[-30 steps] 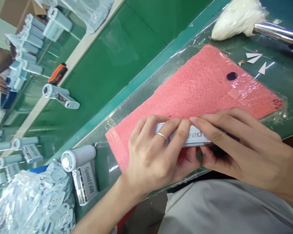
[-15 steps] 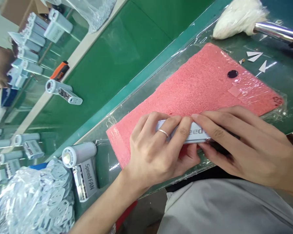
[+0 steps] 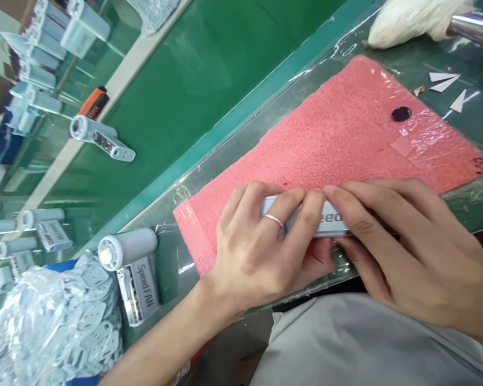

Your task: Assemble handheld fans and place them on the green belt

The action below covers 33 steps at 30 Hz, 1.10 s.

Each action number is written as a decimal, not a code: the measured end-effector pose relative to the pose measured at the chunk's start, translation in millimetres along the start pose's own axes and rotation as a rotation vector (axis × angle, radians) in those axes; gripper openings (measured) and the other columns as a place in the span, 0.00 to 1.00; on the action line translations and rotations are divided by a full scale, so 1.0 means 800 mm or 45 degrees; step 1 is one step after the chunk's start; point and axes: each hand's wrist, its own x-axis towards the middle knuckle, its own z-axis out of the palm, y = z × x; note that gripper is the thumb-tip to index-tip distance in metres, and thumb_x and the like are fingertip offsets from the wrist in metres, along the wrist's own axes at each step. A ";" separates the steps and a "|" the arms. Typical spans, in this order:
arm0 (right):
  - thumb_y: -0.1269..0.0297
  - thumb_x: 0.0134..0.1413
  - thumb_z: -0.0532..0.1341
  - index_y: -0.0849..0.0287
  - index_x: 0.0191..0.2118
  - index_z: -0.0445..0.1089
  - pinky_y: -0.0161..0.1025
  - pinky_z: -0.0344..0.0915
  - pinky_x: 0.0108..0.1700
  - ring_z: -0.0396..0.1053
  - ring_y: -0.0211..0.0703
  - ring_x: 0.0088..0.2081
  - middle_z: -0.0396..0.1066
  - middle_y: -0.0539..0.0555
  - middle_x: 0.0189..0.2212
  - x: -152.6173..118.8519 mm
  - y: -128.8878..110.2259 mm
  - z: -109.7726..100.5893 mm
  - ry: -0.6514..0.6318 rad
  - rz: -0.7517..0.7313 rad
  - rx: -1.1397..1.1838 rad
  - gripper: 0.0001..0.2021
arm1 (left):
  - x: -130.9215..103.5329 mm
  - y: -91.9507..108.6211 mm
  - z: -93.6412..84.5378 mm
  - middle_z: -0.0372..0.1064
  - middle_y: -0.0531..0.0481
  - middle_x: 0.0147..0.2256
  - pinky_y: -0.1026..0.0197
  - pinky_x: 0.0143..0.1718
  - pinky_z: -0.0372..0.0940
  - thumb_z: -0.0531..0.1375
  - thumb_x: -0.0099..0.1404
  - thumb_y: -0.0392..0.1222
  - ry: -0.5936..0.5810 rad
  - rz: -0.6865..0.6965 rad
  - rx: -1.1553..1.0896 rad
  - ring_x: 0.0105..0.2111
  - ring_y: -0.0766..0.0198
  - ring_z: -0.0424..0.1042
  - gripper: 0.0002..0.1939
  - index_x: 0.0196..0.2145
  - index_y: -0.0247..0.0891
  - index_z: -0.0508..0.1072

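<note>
Both my hands grip one light-blue handheld fan body [image 3: 330,219], part of its grey lettering showing between my fingers. My left hand [image 3: 261,241], with a ring on one finger, is closed around the left end. The right end is held by my right hand [image 3: 402,246], fingers and thumb closed, covering much of it. A dark part at that end is mostly hidden. Beneath lies a pink foam mat [image 3: 306,134] taped to the bench. Left of my left hand, another fan body [image 3: 143,289] marked "Speed FAN" has its side uncovered, with inner parts showing.
A plastic bag of light-blue covers [image 3: 84,321] lies at lower left. Across the green surface are an uncovered fan body [image 3: 100,138], an orange-black tool [image 3: 92,103] and more fan bodies [image 3: 44,45]. A cloth-wrapped metal tool [image 3: 418,21] and white scraps [image 3: 445,83] lie upper right.
My view has shifted slightly, moving the mat's far end and the scraps rightward. Both hands keep their hold on the fan body, their grip almost the same. A co-worker's arm at far left has moved.
</note>
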 end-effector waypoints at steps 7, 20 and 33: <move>0.80 0.60 0.62 0.88 0.62 0.67 0.62 0.71 0.49 0.73 0.70 0.47 0.73 0.80 0.51 0.003 -0.010 0.005 0.045 0.070 -0.041 0.25 | -0.001 0.001 -0.002 0.82 0.46 0.42 0.49 0.39 0.73 0.66 0.65 0.41 -0.025 0.008 0.002 0.40 0.52 0.76 0.17 0.51 0.33 0.79; 0.61 0.72 0.62 0.81 0.61 0.70 0.53 0.68 0.47 0.67 0.59 0.44 0.75 0.72 0.48 0.004 -0.004 0.001 0.044 0.088 0.000 0.25 | 0.007 -0.018 -0.023 0.77 0.35 0.51 0.43 0.47 0.72 0.55 0.81 0.50 -0.390 0.199 0.011 0.48 0.45 0.75 0.24 0.61 0.26 0.70; 0.60 0.71 0.60 0.79 0.57 0.72 0.52 0.68 0.42 0.67 0.57 0.40 0.76 0.70 0.43 0.011 -0.010 0.008 0.136 0.115 -0.071 0.22 | -0.003 -0.018 -0.019 0.76 0.35 0.55 0.42 0.52 0.69 0.52 0.82 0.47 -0.357 0.136 -0.130 0.52 0.47 0.75 0.21 0.64 0.31 0.68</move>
